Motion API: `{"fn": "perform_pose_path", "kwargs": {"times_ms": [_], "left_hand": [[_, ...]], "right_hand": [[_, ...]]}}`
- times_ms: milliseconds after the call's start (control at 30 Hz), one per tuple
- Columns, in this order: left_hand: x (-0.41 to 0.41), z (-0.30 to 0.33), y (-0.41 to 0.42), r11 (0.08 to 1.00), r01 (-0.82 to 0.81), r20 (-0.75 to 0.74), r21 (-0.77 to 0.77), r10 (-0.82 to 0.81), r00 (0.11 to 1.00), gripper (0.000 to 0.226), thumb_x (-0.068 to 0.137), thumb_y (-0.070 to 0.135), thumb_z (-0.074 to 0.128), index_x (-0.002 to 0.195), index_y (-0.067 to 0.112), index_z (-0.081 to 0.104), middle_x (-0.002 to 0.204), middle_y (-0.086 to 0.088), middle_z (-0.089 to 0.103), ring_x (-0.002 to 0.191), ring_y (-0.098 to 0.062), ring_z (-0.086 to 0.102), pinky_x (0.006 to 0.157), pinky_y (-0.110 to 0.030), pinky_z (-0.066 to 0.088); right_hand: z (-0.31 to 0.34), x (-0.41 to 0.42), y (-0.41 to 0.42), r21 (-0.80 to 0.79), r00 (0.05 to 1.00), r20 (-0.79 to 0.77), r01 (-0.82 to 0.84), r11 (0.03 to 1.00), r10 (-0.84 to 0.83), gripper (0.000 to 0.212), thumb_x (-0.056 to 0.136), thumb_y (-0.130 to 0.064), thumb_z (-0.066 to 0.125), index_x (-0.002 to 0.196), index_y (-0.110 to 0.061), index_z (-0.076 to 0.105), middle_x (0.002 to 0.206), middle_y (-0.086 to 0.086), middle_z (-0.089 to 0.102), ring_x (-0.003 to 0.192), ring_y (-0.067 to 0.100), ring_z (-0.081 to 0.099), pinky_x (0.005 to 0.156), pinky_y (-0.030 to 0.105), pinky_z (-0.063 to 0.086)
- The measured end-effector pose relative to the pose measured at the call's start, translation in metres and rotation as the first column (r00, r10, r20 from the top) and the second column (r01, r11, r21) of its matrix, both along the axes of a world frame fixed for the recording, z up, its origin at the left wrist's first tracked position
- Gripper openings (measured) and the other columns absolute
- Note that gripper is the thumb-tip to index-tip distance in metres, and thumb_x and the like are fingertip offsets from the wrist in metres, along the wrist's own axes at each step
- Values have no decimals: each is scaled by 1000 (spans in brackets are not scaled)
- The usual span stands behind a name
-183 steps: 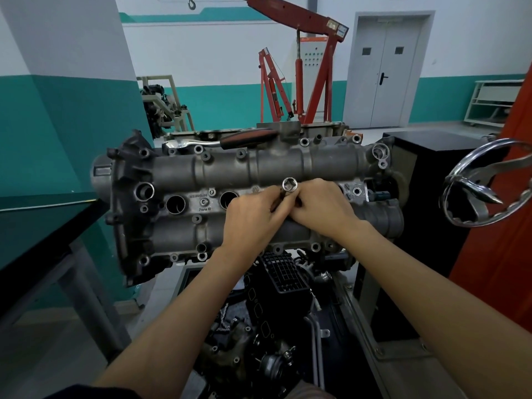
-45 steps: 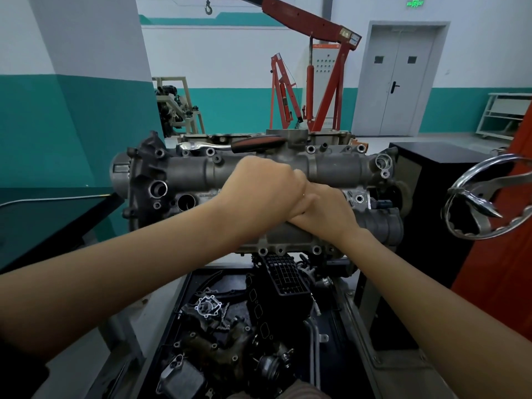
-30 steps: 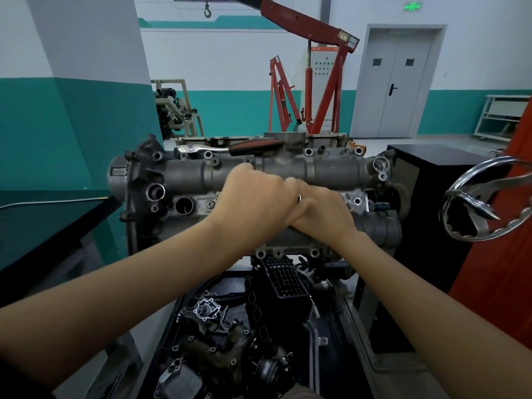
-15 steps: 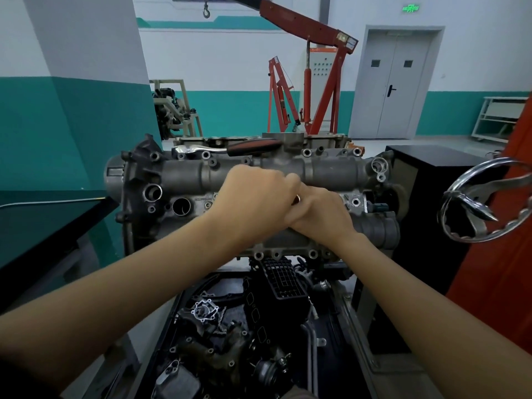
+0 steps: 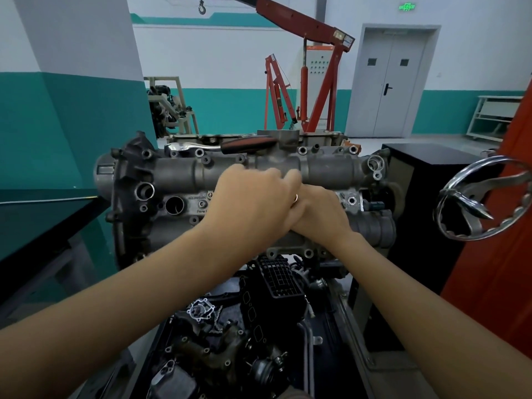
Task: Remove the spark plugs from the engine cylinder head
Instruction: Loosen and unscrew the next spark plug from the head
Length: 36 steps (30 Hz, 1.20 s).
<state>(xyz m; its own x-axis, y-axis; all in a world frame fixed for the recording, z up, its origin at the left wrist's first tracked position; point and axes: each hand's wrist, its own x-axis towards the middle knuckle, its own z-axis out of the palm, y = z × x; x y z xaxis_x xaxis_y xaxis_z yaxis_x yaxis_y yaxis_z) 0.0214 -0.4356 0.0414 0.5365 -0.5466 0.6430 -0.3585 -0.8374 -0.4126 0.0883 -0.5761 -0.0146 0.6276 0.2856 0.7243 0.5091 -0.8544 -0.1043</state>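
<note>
Both hands (image 5: 288,205) curl together around a small metal socket (image 5: 295,198) over the grey, bolt-studded cylinder head (image 5: 178,174).

Auto workshop/training garage. Red engine hoist (image 5: 305,67) w/ hook at back wall, engine cylinder head (image 5: 259,168) on stand w/ chrome handwheel (image 5: 483,200), ratchet (image 5: 227,145) lying on top. Loose engine parts in black tray (image 5: 230,341) below, 2nd engine on stand (image 5: 169,108) behind, teal/white painted walls.
</note>
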Motion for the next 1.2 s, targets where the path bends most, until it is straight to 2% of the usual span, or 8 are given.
{"fn": "perform_pose_path", "kwargs": {"times_ms": [133, 400, 500, 600, 767, 933, 1067, 1200], "left_hand": [[-7, -5, 4, 993, 109, -144, -33, -113, 983, 20, 86, 17, 64, 90, 14, 44, 75, -2, 52, 62, -23, 52, 52, -27, 29], [1, 7, -5, 994, -105, -16, -19, 105, 994, 46, 96, 53, 20, 69, 17, 29, 57, 3, 31, 44, -13, 30, 41, -25, 15], [-8, -3, -1, 999, 36, -70, -39, -38, 997, 31, 94, 52, 30, 91, 21, 29, 73, 7, 33, 60, -13, 38, 46, -26, 21], [-8, -10, 4, 991, 93, -164, -94, -108, 981, 17, 96, 29, 46, 98, 18, 34, 84, 4, 40, 76, -17, 48, 59, -27, 28], [-1, 0, 1, 995, -95, -112, -12, 93, 989, 35, 97, 49, 28, 83, 17, 27, 61, 5, 38, 47, -14, 34, 43, -26, 21], [1, 5, 2, 990, -117, -16, 74, 119, 993, 51, 91, 59, 12, 65, 17, 23, 53, 6, 33, 42, -11, 30, 44, -24, 14], [-10, -3, 2, 999, 48, -67, 5, -48, 997, 24, 92, 42, 43, 93, 19, 35, 75, 4, 40, 64, -17, 45, 55, -28, 26], [-11, -4, -7, 999, -38, -105, -29, 35, 994, 22, 94, 17, 46, 86, 16, 26, 74, 3, 37, 66, -14, 36, 57, -26, 26]], "right_hand": [[-1, 0, -1, 4, 999, 44, -31, 999, 31, 30, 71, -48, 32, 67, -18, 38, 55, -5, 51, 48, 14, 37, 44, 16, 12], [0, -2, 4, -96, 974, 223, -9, 995, 31, 36, 76, -30, 54, 47, -11, 48, 37, 4, 49, 30, 21, 46, 44, 19, 23], [0, -2, 6, -108, 988, 154, -3, 994, 20, 38, 77, -28, 34, 57, -3, 55, 46, 10, 55, 37, 28, 50, 46, 21, 21], [-1, 1, 3, -137, 989, 144, -3, 991, 23, 20, 79, -23, 54, 75, -3, 59, 61, 7, 62, 48, 24, 55, 44, 20, 15], [-4, 7, 0, -184, 999, 52, 25, 983, -16, 37, 83, -42, 51, 93, -8, 60, 72, 1, 65, 60, 20, 58, 52, 26, 27], [-1, -1, 3, -54, 989, 149, -10, 998, 18, 41, 77, -38, 36, 41, -17, 36, 37, 7, 48, 33, 21, 36, 46, 18, 16], [-1, 1, 4, -115, 994, 113, 5, 993, 8, 28, 75, -26, 32, 52, -14, 41, 39, 3, 44, 32, 22, 35, 46, 18, 5], [-2, 3, 5, -106, 996, 90, -7, 994, 17, 27, 74, -34, 29, 65, -13, 44, 47, -18, 19, 35, 9, 21, 45, 16, 2]]}}
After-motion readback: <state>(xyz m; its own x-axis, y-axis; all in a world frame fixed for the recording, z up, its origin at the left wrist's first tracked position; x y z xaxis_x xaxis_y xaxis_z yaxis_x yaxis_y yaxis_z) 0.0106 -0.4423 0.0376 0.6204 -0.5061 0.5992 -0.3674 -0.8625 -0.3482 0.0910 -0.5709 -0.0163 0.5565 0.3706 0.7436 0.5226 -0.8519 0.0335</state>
